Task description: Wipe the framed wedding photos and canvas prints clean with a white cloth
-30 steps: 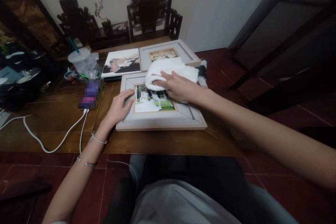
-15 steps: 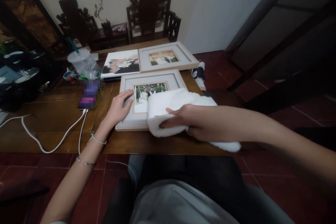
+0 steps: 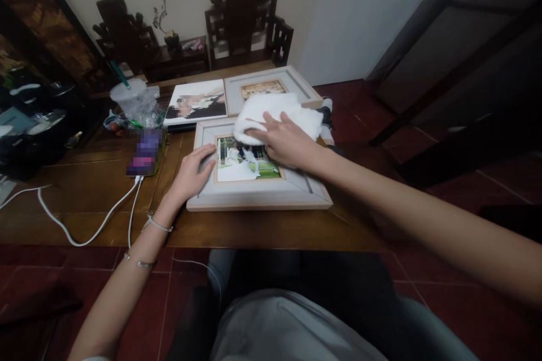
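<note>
A grey picture frame [image 3: 254, 194] with a wedding photo lies flat near the front of the wooden table [image 3: 84, 192]. My left hand [image 3: 192, 172] rests flat on the frame's left border, fingers spread. My right hand [image 3: 283, 138] presses a white cloth [image 3: 275, 113] onto the frame's far right part, fingers stretched over the cloth. The cloth also lies over the near edge of a second grey frame [image 3: 296, 82] further back.
An unframed photo print [image 3: 197, 101] lies left of the far frame. A phone [image 3: 146, 152] with a white charging cable [image 3: 84, 231] sits left of the near frame. A plastic cup in a bag [image 3: 133, 101] stands at the back left. Dark carved chairs [image 3: 245, 17] stand beyond the table.
My right hand swept the cloth down to the frame's near right corner, then back up to its far edge. My left hand stayed on the frame.
</note>
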The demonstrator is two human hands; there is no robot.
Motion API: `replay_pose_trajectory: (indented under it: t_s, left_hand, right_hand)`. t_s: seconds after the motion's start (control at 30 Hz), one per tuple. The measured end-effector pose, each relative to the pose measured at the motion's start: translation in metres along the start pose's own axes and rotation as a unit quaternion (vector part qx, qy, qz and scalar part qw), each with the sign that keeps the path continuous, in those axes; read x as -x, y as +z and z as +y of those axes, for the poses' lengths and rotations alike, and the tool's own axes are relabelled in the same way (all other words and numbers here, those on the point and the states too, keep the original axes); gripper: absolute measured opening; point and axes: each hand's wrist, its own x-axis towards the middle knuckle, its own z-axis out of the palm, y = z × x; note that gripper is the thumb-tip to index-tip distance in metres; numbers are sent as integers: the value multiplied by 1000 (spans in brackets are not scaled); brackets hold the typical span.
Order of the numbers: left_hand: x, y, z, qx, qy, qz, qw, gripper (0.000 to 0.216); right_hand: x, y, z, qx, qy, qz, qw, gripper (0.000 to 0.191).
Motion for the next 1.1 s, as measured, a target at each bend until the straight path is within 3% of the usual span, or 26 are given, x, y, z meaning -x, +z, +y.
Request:
replay_pose_trajectory:
  t_s: [0.1, 0.2, 0.4, 0.5, 0.6, 0.77, 0.93, 1.1]
  left_hand:
    - [0, 0, 0, 0, -2, -2, 1000, 36]
    - [-1, 0, 0, -3, -2, -1, 1000, 36]
    - [0, 1, 2, -10, -2, 3, 1000, 35]
    - [0, 0, 2, -9, -3, 6, 1000, 35]
    - [0, 0, 3, -7, -5, 6, 1000, 36]
    - [0, 0, 3, -12, -2, 3, 1000, 36]
    - [0, 0, 2, -12, 0, -3, 1000, 36]
    - [0, 0, 1, -17, 1, -8, 1000, 36]
  right_hand:
    - [-18, 3, 7, 23, 30, -21, 999, 73]
    - [-13, -2, 0, 18, -9, -75, 997, 77]
    - [40, -46, -29, -72, -101, -189, 974, 74]
    - [67, -75, -43, -146, -101, -230, 957, 68]
    - [85, -87, -54, -185, -99, -236, 949, 67]
    - [79, -60, -50, -162, -87, -184, 966, 68]
    - [36, -17, -17, -112, -32, -92, 989, 76]
    - [-9, -3, 4, -70, -22, -45, 996, 71]
